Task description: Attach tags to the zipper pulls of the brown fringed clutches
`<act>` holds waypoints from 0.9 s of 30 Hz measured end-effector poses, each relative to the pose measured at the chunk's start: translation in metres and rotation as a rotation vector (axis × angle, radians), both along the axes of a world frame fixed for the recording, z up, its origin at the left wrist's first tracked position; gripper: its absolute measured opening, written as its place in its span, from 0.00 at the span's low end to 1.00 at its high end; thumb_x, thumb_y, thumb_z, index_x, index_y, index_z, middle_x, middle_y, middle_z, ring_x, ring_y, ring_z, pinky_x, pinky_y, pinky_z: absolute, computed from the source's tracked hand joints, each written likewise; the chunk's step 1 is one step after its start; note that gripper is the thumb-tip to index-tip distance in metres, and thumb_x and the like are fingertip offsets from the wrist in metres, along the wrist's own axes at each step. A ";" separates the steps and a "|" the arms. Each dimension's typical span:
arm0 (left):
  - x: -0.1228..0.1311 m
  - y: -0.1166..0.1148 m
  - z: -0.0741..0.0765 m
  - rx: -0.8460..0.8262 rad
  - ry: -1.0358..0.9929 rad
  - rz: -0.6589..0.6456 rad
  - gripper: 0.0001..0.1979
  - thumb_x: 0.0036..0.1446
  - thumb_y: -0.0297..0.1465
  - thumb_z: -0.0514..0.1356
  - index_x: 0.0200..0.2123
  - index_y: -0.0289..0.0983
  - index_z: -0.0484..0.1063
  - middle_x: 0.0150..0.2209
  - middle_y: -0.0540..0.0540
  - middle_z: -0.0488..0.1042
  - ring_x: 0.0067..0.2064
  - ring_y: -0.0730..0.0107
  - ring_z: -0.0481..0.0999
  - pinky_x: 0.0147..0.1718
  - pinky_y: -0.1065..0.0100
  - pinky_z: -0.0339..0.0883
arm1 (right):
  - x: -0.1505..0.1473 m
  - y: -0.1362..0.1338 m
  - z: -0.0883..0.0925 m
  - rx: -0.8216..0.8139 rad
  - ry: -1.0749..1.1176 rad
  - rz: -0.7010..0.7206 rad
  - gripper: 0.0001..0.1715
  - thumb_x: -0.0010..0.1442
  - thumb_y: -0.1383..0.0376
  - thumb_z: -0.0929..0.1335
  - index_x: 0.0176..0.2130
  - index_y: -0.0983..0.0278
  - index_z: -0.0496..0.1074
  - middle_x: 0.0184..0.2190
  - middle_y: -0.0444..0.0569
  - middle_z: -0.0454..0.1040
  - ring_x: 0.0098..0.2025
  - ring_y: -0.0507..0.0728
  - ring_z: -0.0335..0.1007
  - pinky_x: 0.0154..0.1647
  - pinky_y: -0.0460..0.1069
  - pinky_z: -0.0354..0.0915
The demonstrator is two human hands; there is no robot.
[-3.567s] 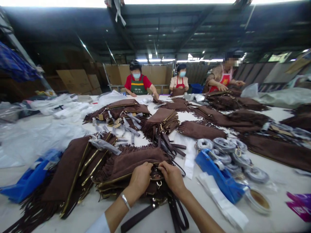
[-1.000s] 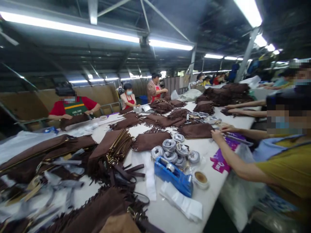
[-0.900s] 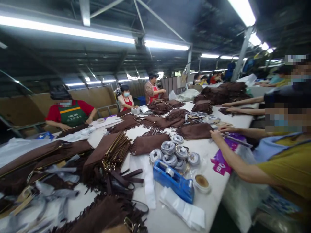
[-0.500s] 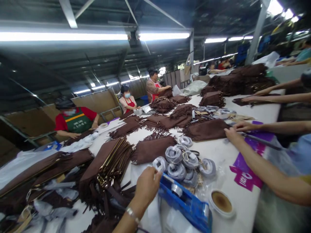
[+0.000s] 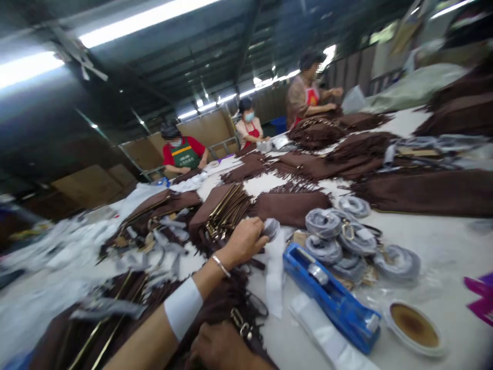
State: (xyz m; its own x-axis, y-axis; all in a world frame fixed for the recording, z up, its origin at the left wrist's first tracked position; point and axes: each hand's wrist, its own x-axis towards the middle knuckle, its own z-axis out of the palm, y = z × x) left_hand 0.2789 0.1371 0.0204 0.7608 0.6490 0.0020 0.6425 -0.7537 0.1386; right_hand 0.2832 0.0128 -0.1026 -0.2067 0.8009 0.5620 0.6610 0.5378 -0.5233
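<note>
My left hand (image 5: 246,239), with a bracelet and a white cuff at the wrist, pinches a coiled strap (image 5: 271,228) in greyish plastic wrap. It is held above the table, close to a stack of brown zipped bags (image 5: 215,208). Low in the view, my right hand (image 5: 221,347) is partly cut off, its fingers curled against a brown fringed bag (image 5: 227,295) with metal clasps. Several more wrapped strap coils (image 5: 323,223) lie in a pile to the right. Beside them is a blue tape dispenser (image 5: 333,298) with a roll in it.
A round tub of brown paste (image 5: 415,326) stands at the right. Strips of white material (image 5: 327,329) lie by the dispenser. Brown bags (image 5: 431,192) and plastic wrap (image 5: 57,252) cover much of the table. Several co-workers, one in a green apron (image 5: 185,155), stand across it.
My left hand has lifted one strap coil from beside the pile and moved it left. My right hand has come into view at the bottom. The view has turned left and tilted.
</note>
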 end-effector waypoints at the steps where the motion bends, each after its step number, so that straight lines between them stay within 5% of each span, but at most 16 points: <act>1: -0.031 -0.008 0.014 0.039 -0.003 -0.051 0.09 0.58 0.33 0.58 0.41 0.37 0.71 0.46 0.41 0.72 0.50 0.59 0.69 0.52 0.62 0.59 | -0.035 -0.004 -0.008 0.001 -0.014 0.095 0.10 0.65 0.61 0.66 0.40 0.66 0.71 0.36 0.47 0.73 0.33 0.51 0.70 0.34 0.48 0.69; 5: -0.160 -0.063 0.043 0.094 -0.009 -0.077 0.07 0.61 0.26 0.53 0.42 0.38 0.67 0.47 0.43 0.70 0.49 0.61 0.67 0.52 0.61 0.62 | -0.095 -0.016 -0.025 0.025 -0.096 0.225 0.06 0.64 0.65 0.66 0.34 0.65 0.70 0.31 0.45 0.71 0.31 0.52 0.69 0.30 0.46 0.62; 9: -0.269 -0.122 0.013 0.011 0.036 0.019 0.08 0.60 0.23 0.52 0.41 0.39 0.66 0.45 0.43 0.70 0.46 0.62 0.69 0.48 0.59 0.65 | -0.091 -0.023 -0.026 0.025 -0.096 0.197 0.08 0.66 0.64 0.64 0.35 0.63 0.69 0.31 0.45 0.70 0.32 0.52 0.68 0.32 0.46 0.58; 12: -0.315 -0.152 -0.015 -0.077 -0.065 0.144 0.14 0.59 0.19 0.48 0.42 0.39 0.67 0.47 0.43 0.70 0.49 0.62 0.69 0.49 0.59 0.66 | -0.090 -0.031 -0.021 0.002 -0.067 0.176 0.11 0.67 0.63 0.62 0.34 0.63 0.69 0.30 0.45 0.70 0.32 0.52 0.67 0.33 0.46 0.57; 17: -0.324 -0.162 -0.022 -0.149 -0.381 0.501 0.08 0.61 0.31 0.51 0.40 0.39 0.69 0.42 0.44 0.73 0.45 0.62 0.72 0.47 0.62 0.66 | -0.099 -0.039 -0.013 -0.097 0.047 0.173 0.13 0.69 0.63 0.60 0.35 0.62 0.70 0.32 0.45 0.71 0.33 0.51 0.69 0.35 0.45 0.58; 20: -0.306 -0.147 -0.026 -0.027 -0.406 0.677 0.15 0.63 0.41 0.48 0.38 0.39 0.70 0.37 0.45 0.74 0.40 0.63 0.73 0.42 0.63 0.65 | -0.104 -0.041 -0.005 -0.143 0.070 0.124 0.11 0.68 0.63 0.61 0.35 0.62 0.69 0.32 0.44 0.72 0.33 0.51 0.70 0.35 0.45 0.58; 23: -0.288 -0.127 -0.032 0.037 -0.227 0.662 0.19 0.58 0.47 0.53 0.37 0.37 0.72 0.38 0.42 0.73 0.43 0.56 0.72 0.44 0.59 0.64 | -0.110 -0.044 0.004 -0.168 0.047 0.069 0.11 0.68 0.64 0.61 0.35 0.61 0.70 0.32 0.43 0.72 0.33 0.52 0.71 0.35 0.45 0.58; 27: -0.279 -0.113 -0.034 -0.103 -0.056 0.559 0.15 0.50 0.42 0.60 0.34 0.37 0.73 0.39 0.40 0.72 0.42 0.52 0.72 0.41 0.59 0.64 | -0.115 -0.044 0.018 -0.190 0.009 -0.026 0.12 0.68 0.66 0.61 0.35 0.61 0.70 0.34 0.45 0.72 0.34 0.52 0.71 0.34 0.45 0.56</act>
State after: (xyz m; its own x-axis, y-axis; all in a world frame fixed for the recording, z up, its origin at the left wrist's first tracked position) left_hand 0.0001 0.0244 -0.0135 0.3026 0.9517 -0.0523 0.9291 -0.2823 0.2388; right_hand 0.1684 -0.0315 -0.0848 -0.1801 0.8978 0.4018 0.6681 0.4115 -0.6199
